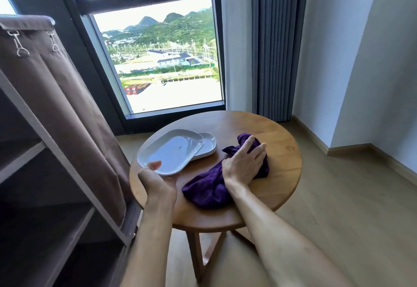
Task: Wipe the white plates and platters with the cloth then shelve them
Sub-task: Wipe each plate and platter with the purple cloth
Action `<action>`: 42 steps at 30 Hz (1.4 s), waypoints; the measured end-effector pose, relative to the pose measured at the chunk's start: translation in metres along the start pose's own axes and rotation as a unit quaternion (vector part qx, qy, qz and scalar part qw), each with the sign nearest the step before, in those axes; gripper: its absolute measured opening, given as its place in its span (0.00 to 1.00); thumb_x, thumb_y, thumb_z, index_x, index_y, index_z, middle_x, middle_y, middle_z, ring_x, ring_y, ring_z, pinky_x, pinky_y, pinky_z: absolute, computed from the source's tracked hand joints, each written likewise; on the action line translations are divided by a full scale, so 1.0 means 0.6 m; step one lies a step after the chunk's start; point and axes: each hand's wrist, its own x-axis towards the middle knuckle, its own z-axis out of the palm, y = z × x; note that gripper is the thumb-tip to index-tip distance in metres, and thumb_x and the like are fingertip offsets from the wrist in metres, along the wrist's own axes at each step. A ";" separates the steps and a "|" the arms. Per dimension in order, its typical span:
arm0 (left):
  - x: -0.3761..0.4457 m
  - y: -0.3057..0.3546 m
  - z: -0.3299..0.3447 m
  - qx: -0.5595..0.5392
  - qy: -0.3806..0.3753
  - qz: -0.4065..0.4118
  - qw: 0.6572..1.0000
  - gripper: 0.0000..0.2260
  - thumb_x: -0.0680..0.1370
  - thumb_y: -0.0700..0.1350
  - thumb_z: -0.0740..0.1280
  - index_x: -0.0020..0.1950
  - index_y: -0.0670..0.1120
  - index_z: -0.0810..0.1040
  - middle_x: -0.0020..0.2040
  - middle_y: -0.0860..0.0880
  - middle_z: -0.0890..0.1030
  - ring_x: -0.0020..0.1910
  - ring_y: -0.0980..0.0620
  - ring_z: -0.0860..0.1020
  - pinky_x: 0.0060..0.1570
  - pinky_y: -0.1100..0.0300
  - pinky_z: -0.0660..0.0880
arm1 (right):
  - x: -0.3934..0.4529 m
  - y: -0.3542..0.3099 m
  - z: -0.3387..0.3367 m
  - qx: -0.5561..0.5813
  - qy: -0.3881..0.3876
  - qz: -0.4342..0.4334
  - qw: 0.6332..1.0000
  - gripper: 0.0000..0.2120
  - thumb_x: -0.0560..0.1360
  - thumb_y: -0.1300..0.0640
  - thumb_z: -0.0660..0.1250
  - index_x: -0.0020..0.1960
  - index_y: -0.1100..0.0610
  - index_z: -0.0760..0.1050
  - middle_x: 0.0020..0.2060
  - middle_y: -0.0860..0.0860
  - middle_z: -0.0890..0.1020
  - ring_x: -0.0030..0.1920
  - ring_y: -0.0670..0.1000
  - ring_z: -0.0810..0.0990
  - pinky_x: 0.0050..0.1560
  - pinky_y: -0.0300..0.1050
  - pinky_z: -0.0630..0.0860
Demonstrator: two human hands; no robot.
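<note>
Left hand [158, 181] grips the top platter [170, 153], your right hand [244, 162] lies flat on the cloth [207, 188]; wiping barely started, shelf [45, 214] bare.

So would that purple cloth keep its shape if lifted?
Probably not. The cloth lies crumpled in soft folds on the table, so it would likely droop from the right hand. It looks plush, so probably light and not slippery.

One large platter [170, 151], stacked smaller plates [208, 145], one cloth [209, 187], one table [282, 173]
</note>
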 end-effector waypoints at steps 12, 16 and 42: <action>-0.014 -0.001 -0.051 -0.038 -0.080 0.029 0.996 0.18 0.81 0.43 0.60 0.70 0.48 0.76 0.65 0.39 0.80 0.66 0.36 0.78 0.68 0.34 0.71 | 0.075 -0.100 -0.106 0.382 0.017 0.030 0.923 0.15 0.71 0.56 0.73 0.56 0.58 0.77 0.47 0.53 0.84 0.41 0.49 0.80 0.35 0.29 0.71; -0.017 -0.023 -0.060 -0.063 -0.089 0.025 0.994 0.13 0.83 0.47 0.60 0.63 0.50 0.80 0.60 0.41 0.84 0.65 0.37 0.78 0.69 0.36 0.72 | 0.042 -0.138 -0.117 0.325 -0.146 -0.104 0.928 0.21 0.68 0.55 0.76 0.57 0.53 0.72 0.42 0.49 0.81 0.43 0.53 0.82 0.44 0.47 0.79; -0.027 0.008 -0.034 -0.009 -0.106 0.095 0.990 0.23 0.84 0.62 0.57 0.68 0.45 0.73 0.54 0.41 0.78 0.55 0.41 0.78 0.62 0.42 0.76 | -0.086 -0.180 -0.132 0.152 -0.394 -0.223 0.879 0.05 0.65 0.53 0.80 0.39 0.50 0.84 0.37 0.50 0.83 0.47 0.54 0.83 0.49 0.50 0.81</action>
